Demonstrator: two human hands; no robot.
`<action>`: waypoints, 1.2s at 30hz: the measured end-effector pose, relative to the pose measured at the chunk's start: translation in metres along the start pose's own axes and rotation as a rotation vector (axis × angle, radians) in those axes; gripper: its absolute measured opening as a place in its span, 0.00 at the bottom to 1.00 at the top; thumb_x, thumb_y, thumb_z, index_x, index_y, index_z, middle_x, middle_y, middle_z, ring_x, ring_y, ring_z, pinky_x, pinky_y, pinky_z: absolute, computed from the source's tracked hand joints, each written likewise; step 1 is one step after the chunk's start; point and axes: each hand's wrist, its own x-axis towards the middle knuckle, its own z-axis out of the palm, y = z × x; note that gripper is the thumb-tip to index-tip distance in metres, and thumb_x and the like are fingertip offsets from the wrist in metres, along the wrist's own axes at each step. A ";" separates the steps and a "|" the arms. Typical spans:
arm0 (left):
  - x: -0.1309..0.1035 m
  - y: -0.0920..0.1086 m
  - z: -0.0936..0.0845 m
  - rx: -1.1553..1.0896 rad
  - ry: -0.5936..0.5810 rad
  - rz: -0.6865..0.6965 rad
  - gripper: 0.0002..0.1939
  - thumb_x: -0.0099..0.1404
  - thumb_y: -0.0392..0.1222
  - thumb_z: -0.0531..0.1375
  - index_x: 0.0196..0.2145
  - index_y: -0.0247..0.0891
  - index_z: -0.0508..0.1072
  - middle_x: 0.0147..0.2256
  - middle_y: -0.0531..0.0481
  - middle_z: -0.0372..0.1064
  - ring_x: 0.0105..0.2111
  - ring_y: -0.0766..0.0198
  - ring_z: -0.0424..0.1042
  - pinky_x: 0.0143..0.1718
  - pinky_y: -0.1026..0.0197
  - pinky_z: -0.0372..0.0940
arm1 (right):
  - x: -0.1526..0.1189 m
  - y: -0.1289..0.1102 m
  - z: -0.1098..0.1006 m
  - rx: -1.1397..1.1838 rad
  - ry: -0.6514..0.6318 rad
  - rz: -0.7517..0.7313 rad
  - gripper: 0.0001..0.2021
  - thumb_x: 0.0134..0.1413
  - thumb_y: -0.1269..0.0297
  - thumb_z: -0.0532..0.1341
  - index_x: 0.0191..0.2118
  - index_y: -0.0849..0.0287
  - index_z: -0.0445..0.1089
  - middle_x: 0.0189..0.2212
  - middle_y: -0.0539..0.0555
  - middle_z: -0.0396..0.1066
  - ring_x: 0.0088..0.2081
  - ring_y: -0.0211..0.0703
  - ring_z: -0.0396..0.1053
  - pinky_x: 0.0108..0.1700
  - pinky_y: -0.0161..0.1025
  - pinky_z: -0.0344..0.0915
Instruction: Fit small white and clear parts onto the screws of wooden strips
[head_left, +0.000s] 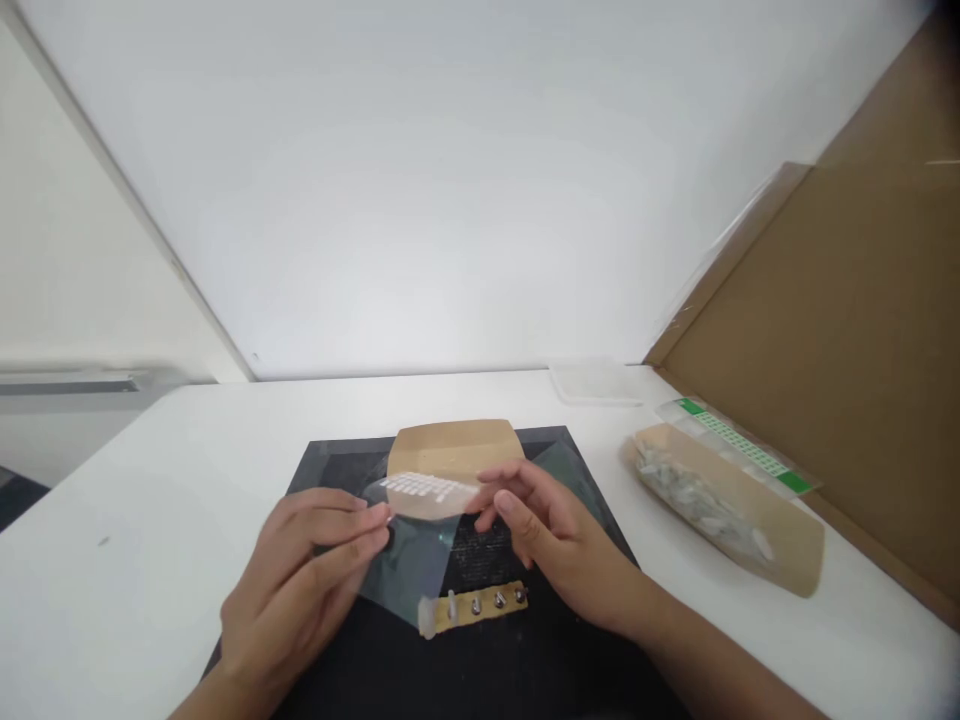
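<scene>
My left hand [311, 575] pinches the left end of a clear plastic piece [424, 487] with a white grid pattern on it. My right hand [544, 525] is by its other end, fingers loosely bent and apart; whether they touch the plastic I cannot tell. Behind the plastic lies a flat tan piece with curved sides [454, 440]. Below my hands, a short yellowish strip [465, 615] carries a row of small metal and whitish pieces, like screws and plugs. All this is over a black mat [480, 670] with dark, glossy sheets on it.
To the right lies a tan packet [787, 545] with many pale small pieces under clear plastic. Beside it is a clear strip with a green printed label [742, 445]. A shallow clear tray [596, 383] stands at the back. A cardboard panel [862, 330] rises along the right side.
</scene>
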 end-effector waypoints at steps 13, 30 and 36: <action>-0.015 -0.010 0.006 -0.003 -0.113 0.068 0.17 0.65 0.24 0.65 0.48 0.40 0.81 0.46 0.43 0.78 0.48 0.54 0.75 0.43 0.55 0.76 | 0.004 0.003 0.011 0.390 -0.015 0.078 0.20 0.58 0.57 0.74 0.49 0.56 0.67 0.37 0.49 0.78 0.34 0.34 0.77 0.36 0.32 0.69; -0.005 0.019 0.012 -1.345 -0.470 -1.392 0.27 0.68 0.57 0.67 0.58 0.40 0.71 0.38 0.40 0.77 0.33 0.54 0.80 0.13 0.71 0.65 | -0.003 0.001 0.026 0.409 -0.084 0.074 0.21 0.56 0.59 0.75 0.49 0.54 0.66 0.35 0.47 0.77 0.33 0.34 0.77 0.39 0.34 0.72; -0.004 0.024 0.020 -1.111 -0.441 -1.469 0.19 0.66 0.55 0.70 0.43 0.35 0.81 0.33 0.43 0.78 0.29 0.64 0.75 0.18 0.73 0.65 | -0.004 0.001 0.023 -0.007 0.064 -0.163 0.13 0.62 0.61 0.70 0.49 0.54 0.71 0.43 0.52 0.75 0.40 0.38 0.74 0.39 0.35 0.71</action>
